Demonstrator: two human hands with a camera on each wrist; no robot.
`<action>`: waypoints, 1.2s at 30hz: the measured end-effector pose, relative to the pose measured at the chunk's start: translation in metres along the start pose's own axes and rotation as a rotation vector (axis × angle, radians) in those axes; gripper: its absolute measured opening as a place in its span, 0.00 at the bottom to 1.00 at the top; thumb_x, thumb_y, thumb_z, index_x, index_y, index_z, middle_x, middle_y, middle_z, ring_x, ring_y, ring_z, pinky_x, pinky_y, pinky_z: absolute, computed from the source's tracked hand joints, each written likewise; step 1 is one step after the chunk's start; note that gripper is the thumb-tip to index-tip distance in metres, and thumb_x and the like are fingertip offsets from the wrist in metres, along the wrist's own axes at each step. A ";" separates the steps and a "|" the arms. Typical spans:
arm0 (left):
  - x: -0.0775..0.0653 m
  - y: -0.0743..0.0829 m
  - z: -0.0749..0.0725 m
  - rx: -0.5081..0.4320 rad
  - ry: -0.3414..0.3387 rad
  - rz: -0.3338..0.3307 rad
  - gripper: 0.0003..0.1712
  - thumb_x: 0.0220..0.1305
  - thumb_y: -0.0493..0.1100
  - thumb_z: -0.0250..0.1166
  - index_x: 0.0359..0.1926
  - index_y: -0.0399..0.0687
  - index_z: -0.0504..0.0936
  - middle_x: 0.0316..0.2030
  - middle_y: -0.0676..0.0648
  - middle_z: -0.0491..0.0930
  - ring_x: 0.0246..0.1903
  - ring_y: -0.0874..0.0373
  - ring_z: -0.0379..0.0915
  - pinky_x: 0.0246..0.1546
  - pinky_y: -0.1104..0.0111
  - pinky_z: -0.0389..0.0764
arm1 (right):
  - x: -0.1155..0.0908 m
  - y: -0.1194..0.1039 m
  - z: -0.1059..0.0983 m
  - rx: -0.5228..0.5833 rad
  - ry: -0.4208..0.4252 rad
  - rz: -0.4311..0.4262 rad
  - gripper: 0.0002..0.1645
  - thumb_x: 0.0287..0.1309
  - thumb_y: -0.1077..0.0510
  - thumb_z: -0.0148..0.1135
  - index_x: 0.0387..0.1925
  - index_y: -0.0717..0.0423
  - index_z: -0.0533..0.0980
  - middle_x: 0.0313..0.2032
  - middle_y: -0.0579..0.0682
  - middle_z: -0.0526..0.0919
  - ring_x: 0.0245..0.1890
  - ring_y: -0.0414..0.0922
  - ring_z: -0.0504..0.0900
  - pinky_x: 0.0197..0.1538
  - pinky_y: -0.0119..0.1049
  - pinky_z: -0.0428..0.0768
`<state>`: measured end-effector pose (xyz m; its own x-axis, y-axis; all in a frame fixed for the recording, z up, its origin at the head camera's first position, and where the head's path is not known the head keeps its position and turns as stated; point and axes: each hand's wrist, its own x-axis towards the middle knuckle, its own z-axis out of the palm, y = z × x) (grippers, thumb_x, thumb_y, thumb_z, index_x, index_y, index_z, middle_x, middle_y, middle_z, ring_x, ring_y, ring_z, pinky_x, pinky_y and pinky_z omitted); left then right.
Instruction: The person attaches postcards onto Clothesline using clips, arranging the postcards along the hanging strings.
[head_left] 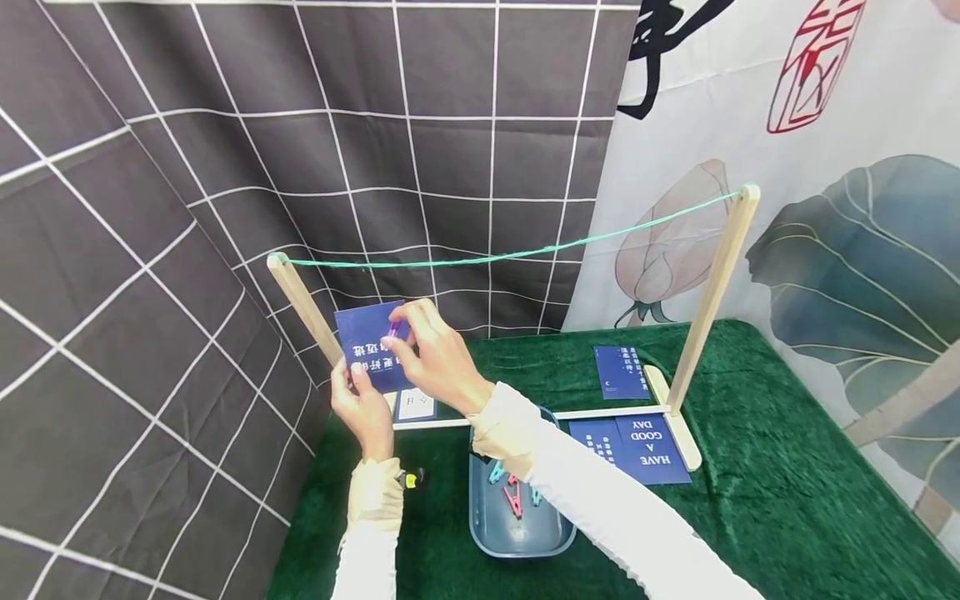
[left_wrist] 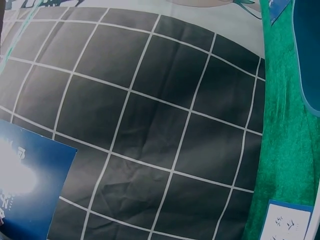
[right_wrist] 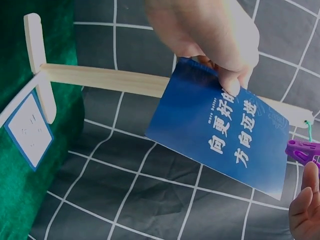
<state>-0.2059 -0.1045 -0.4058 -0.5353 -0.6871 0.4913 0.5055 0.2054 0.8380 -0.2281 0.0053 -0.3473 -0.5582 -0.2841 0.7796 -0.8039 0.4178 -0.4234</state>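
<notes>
A dark blue card (head_left: 363, 323) with white characters is held up near the left post, below the green string (head_left: 457, 262). My left hand (head_left: 365, 412) grips its lower edge, thumb across the printed face. Between the thumb and fingers of my right hand (head_left: 444, 360) is a purple clothespin (right_wrist: 300, 149), at the card's upper edge. In the right wrist view, the blue card (right_wrist: 187, 127) is tilted, with the clothespin beside its far corner. The left wrist view catches only part of the blue card (left_wrist: 37, 170); the left hand is almost wholly outside it.
Wooden posts (head_left: 708, 300) carry the string at both ends. A blue-grey basket (head_left: 517, 546) with several clothespins (head_left: 513, 500) sits under my right forearm. More blue cards (head_left: 621, 372) lie by the right post on green cloth (head_left: 780, 500). A white-faced card (head_left: 415, 404) lies behind my hands.
</notes>
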 end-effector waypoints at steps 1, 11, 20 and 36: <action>0.000 0.001 0.001 0.004 0.002 -0.003 0.15 0.64 0.30 0.50 0.49 0.25 0.73 0.40 0.28 0.76 0.36 0.48 0.71 0.37 0.72 0.69 | 0.000 0.000 0.000 -0.007 -0.002 -0.001 0.15 0.55 0.57 0.61 0.43 0.58 0.71 0.41 0.50 0.73 0.27 0.37 0.74 0.31 0.23 0.74; 0.005 -0.001 0.004 0.001 0.014 0.000 0.15 0.65 0.31 0.49 0.49 0.25 0.73 0.41 0.29 0.77 0.38 0.45 0.72 0.38 0.71 0.70 | 0.010 -0.001 -0.002 0.003 -0.010 -0.004 0.15 0.56 0.57 0.61 0.43 0.58 0.71 0.40 0.49 0.72 0.28 0.37 0.73 0.31 0.21 0.72; 0.012 -0.003 0.006 0.000 0.014 -0.022 0.15 0.65 0.31 0.48 0.50 0.27 0.73 0.40 0.30 0.77 0.35 0.47 0.72 0.35 0.67 0.72 | 0.020 -0.002 -0.004 0.004 -0.009 -0.004 0.14 0.54 0.61 0.61 0.42 0.60 0.71 0.39 0.51 0.72 0.31 0.38 0.72 0.35 0.22 0.73; 0.029 -0.001 0.009 -0.007 0.029 -0.047 0.15 0.64 0.29 0.48 0.49 0.27 0.74 0.40 0.31 0.77 0.34 0.50 0.71 0.36 0.69 0.70 | 0.037 0.003 -0.005 0.070 -0.007 0.044 0.13 0.54 0.66 0.60 0.41 0.63 0.70 0.38 0.52 0.72 0.33 0.41 0.71 0.38 0.27 0.73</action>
<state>-0.2286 -0.1183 -0.3903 -0.5384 -0.7161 0.4442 0.4849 0.1678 0.8583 -0.2498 0.0002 -0.3177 -0.5949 -0.2728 0.7561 -0.7906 0.3685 -0.4891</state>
